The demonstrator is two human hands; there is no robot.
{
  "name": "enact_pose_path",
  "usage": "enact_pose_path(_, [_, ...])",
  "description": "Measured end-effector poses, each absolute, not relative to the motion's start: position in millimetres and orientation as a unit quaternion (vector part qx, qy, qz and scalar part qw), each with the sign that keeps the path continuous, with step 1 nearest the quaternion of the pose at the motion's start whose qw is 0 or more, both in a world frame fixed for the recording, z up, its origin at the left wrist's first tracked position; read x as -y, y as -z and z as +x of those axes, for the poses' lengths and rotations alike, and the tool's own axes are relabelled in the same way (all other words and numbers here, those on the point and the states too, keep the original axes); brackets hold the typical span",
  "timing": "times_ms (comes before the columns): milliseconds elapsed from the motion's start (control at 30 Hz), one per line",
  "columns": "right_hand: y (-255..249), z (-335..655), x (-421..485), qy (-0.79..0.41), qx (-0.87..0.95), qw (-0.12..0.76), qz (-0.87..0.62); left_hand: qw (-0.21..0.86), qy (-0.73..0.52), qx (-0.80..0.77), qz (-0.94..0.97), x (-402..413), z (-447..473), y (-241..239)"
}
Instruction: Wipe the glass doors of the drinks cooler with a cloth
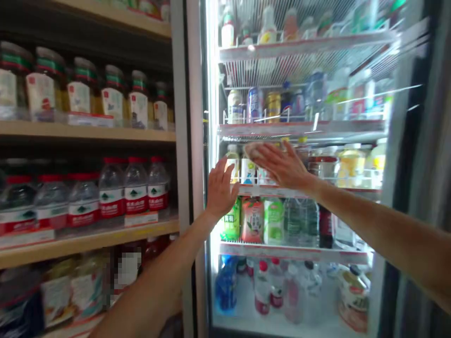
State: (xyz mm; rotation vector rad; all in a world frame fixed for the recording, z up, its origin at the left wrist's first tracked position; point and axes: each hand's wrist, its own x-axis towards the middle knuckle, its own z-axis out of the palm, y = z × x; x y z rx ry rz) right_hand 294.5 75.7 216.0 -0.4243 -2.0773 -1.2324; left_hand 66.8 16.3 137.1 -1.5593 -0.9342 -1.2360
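My left hand point(222, 188) is raised near the left edge of a lit drinks fridge point(296, 249), fingers spread and palm toward it. To its right, my right hand point(283, 164) stretches across the third shelf, fingers extended and flat. A pale patch point(252, 150) at the right fingertips is blurred; I cannot tell whether it is a cloth or a reflection. Behind the hands stand bottles with white labels, partly hidden. Below them are a green bottle point(230, 221), a red-orange bottle point(252, 220) and a light green bottle point(274, 220). Light streaks suggest glass in front.
On the left, wooden shelves point(141, 134) hold jars with green-banded lids point(77, 91) and red-capped water bottles point(136, 185). A grey upright point(183, 117) separates them from the fridge. Cans point(254, 104) fill an upper fridge shelf; pink bottles point(262, 288) stand at the bottom.
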Motion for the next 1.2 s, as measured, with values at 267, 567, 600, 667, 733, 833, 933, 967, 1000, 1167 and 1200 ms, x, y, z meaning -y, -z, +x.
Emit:
enact_pose_path(267, [-250.0, 324.3, -77.0, 0.523, 0.692, 0.387, -0.313, 0.458, 0.52, 0.437, -0.573, -44.6, 86.0, -229.1])
enact_pose_path(567, [-264.9, 428.3, -100.4, 0.365, 0.45, 0.628, -0.52, 0.499, 0.514, 0.417, -0.559, -50.1, 88.8, -223.3])
enact_pose_path(600, [-259.1, 421.2, -100.6, 0.398, 0.499, 0.6, -0.482, 0.499, 0.513, 0.416, -0.56, -49.6, 88.8, -223.6])
enact_pose_path(667, [-247.9, 408.3, -100.5, 0.471, 0.62, 0.504, -0.373, 0.498, 0.512, 0.417, -0.562, -49.5, 88.1, -224.1])
enact_pose_path(733, [-244.9, 408.6, -100.7, 0.487, 0.649, 0.475, -0.34, 0.496, 0.511, 0.419, -0.564, -50.3, 87.3, -224.0])
enact_pose_path(833, [-257.1, 424.1, -102.4, 0.389, 0.482, 0.627, -0.473, 0.494, 0.512, 0.42, -0.565, -51.7, 86.6, -223.1])
enact_pose_path(933, [-261.9, 420.2, -101.4, 0.376, 0.45, 0.648, -0.485, 0.494, 0.515, 0.419, -0.561, -52.4, 86.3, -222.3])
enact_pose_path(967, [-258.9, 413.9, -100.2, 0.419, 0.513, 0.604, -0.443, 0.493, 0.515, 0.42, -0.562, -52.5, 86.1, -221.9])
enact_pose_path(1000, [-254.7, 407.5, -98.9, 0.465, 0.582, 0.542, -0.389, 0.492, 0.513, 0.421, -0.564, -52.7, 85.8, -221.6])
enact_pose_path(1167, [-254.6, 400.7, -94.3, 0.482, 0.596, 0.505, -0.398, 0.488, 0.511, 0.422, -0.568, -53.5, 85.2, -221.6])
enact_pose_path(1200, [-258.3, 399.2, -93.7, 0.444, 0.542, 0.553, -0.452, 0.488, 0.511, 0.422, -0.568, -53.3, 85.4, -222.1])
